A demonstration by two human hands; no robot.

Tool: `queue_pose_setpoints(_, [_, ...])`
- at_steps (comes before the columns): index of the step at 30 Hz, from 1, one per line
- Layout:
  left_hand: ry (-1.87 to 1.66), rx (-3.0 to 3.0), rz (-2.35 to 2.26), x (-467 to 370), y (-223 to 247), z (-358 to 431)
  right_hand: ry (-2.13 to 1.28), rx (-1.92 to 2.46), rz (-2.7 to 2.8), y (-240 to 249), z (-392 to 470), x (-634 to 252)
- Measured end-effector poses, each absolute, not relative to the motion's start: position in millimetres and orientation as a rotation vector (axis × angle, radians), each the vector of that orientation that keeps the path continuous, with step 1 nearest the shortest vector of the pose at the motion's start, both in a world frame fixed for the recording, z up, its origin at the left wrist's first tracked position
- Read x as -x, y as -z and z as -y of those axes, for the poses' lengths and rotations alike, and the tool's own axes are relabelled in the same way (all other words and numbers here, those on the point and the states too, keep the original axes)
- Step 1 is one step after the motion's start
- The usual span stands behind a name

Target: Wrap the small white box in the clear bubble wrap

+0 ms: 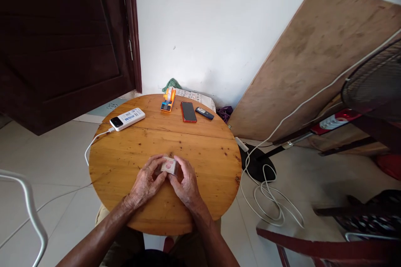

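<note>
Both hands — left hand [144, 183], right hand [187, 183] — grip one small box [169, 165] between their fingertips, low centre of frame, just above the round wooden tabletop [125, 167] — power bank [127, 119] upper left.

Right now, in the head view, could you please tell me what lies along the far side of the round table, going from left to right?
White power bank → orange tape dispenser → red-edged phone → small dark handset.

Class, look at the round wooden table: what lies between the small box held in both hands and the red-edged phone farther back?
Nothing: in the head view only bare table separates the small box from the phone.
</note>
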State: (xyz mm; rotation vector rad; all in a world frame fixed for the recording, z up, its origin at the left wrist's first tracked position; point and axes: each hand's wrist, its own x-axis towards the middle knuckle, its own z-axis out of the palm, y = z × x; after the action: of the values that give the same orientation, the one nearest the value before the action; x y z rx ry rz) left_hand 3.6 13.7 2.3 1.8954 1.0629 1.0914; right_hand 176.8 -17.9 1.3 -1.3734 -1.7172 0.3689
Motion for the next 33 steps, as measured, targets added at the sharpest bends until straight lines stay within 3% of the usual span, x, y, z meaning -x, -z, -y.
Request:
queue_pose_setpoints(8, [-1.183,-1.711,-1.082,-1.1,-5.7,-14.9,-0.331,1.424,1.664,-1.8,22.7,-182.6])
queue_pose_setpoints(22, [-1.264,-0.703,-0.911,6.6,-6.7,-32.8,-0.305,1.399,1.540,-4.1,20.5,-184.4])
queue_pose_setpoints(33, [-1.018,-1.342,-1.044,1.5,7.1,-19.9,-0.186,1.433,1.864,-30.8,7.5,-187.0])
